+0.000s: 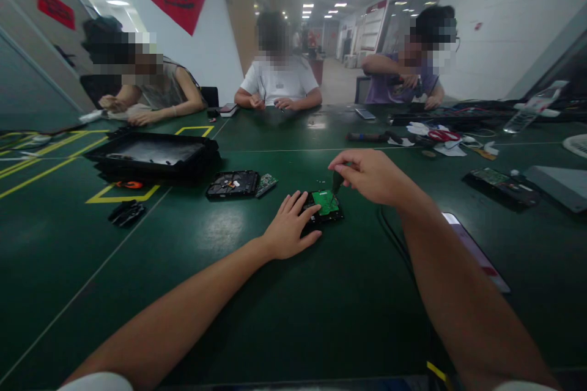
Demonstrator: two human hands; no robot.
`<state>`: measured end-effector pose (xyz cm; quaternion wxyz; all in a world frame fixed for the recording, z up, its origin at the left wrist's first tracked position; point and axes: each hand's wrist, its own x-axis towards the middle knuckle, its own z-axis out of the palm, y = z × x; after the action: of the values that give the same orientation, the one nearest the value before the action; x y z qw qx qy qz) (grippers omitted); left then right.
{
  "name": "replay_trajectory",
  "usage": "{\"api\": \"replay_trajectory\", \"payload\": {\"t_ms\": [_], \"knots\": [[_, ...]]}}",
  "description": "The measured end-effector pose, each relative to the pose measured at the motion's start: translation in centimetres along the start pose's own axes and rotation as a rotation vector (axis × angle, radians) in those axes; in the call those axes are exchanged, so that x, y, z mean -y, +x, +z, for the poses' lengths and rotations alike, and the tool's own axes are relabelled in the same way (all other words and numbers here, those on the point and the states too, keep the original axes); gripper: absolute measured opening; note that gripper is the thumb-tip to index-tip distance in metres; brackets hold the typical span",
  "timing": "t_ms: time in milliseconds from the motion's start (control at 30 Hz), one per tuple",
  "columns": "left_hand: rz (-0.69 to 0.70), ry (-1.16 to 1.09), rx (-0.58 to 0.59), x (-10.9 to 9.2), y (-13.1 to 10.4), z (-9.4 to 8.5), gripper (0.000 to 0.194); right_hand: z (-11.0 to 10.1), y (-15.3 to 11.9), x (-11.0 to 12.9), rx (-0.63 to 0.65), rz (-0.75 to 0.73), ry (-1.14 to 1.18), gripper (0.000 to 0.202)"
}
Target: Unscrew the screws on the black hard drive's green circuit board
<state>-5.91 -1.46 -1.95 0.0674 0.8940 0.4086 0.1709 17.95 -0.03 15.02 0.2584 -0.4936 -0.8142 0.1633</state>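
Note:
A hard drive (338, 215) with a green circuit board (324, 200) facing up lies on the table in front of me. My left hand (290, 229) rests on its left end, fingers spread and flat, hiding part of it. Between the fingertips of my right hand (367, 174) is a dark-handled screwdriver (337, 182). The tool stands nearly upright, its tip at the right part of the board. Several tiny bits, perhaps screws, lie just behind the drive. To the left sit a second, opened hard drive (233, 184) and a loose circuit board (266, 184).
A stack of black trays (156, 156) stands at left, black parts (127, 213) before it. Right of my arm are a phone (481, 256), a cable (392, 229) and another drive (502, 188). A plastic bottle (534, 107) stands farther back. Three people (279, 82) sit across the green table (220, 342).

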Motion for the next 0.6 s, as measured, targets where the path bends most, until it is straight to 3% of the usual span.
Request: {"api": "replay_trajectory", "payload": {"t_ms": [367, 600], "knots": [[-0.008, -0.002, 0.018, -0.10, -0.14, -0.24, 0.070, 0.14, -0.01, -0.06, -0.023, 0.161, 0.052, 0.016], [-0.002, -0.001, 0.013, -0.03, -0.10, -0.23, 0.070, 0.22, -0.01, -0.34, 0.042, 0.071, 0.136, 0.018]]}}
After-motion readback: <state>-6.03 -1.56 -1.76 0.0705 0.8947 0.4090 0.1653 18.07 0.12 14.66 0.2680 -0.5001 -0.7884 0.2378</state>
